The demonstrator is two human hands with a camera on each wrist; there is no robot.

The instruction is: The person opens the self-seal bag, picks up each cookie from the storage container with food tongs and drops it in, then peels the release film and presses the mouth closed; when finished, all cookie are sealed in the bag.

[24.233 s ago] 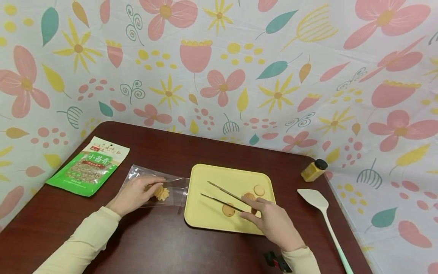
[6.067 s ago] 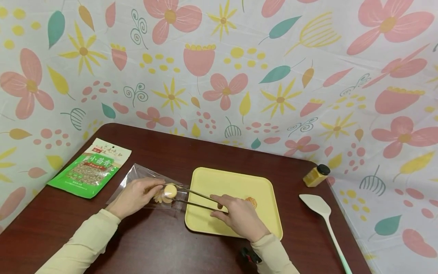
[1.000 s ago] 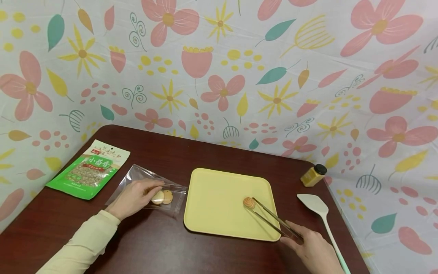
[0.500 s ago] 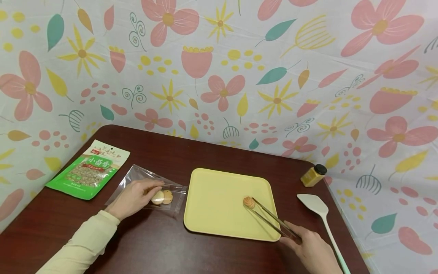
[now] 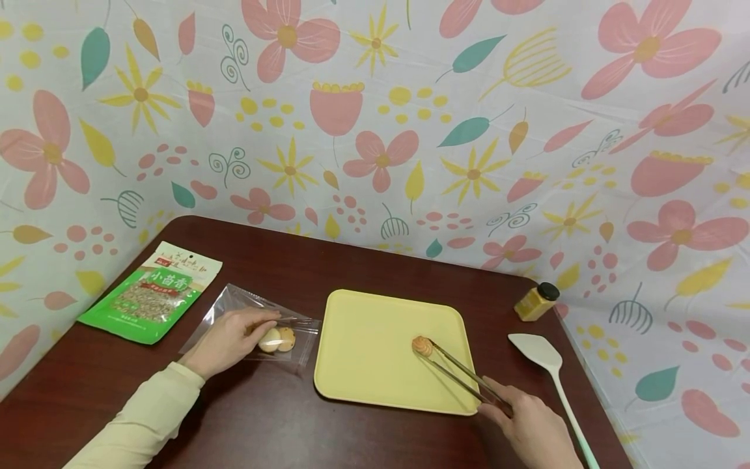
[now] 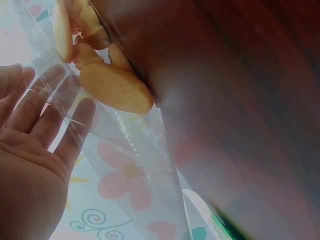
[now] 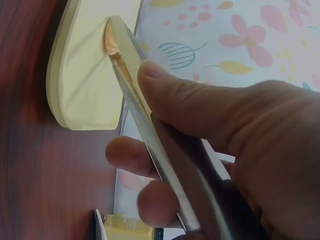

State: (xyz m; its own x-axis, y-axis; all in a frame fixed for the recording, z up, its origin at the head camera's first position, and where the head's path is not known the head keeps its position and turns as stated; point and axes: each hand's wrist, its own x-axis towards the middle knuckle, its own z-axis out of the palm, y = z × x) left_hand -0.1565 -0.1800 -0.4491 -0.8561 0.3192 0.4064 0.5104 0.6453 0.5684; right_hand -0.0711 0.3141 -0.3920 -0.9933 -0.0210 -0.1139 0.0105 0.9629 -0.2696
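My right hand (image 5: 530, 423) holds metal tongs (image 5: 460, 363), whose tips grip a swirled cookie (image 5: 422, 346) over the right part of a yellow tray (image 5: 363, 345). Whether the cookie touches the tray is hard to tell. In the right wrist view, thumb and fingers wrap the tongs (image 7: 145, 115), and the cookie (image 7: 110, 40) sits at their tips. Left of the tray, my left hand (image 5: 228, 339) pinches the edge of a clear plastic bag (image 5: 234, 299). Several cookies (image 6: 115, 87) lie inside the bag, best seen in the left wrist view. My left fingers partly hide them in the head view.
A green and white seed packet (image 5: 149, 293) lies at the far left of the dark table (image 5: 281, 417). Right of the tray are a yellow jar with a black lid (image 5: 534, 303) and a white spatula (image 5: 541, 355). A floral cloth (image 5: 375, 130) hangs behind the table.
Earlier, several cookies lay on the tray; now the only one there is in the tongs, and the bag holds more. In the last half second, tongs and cookie have shifted slightly left.
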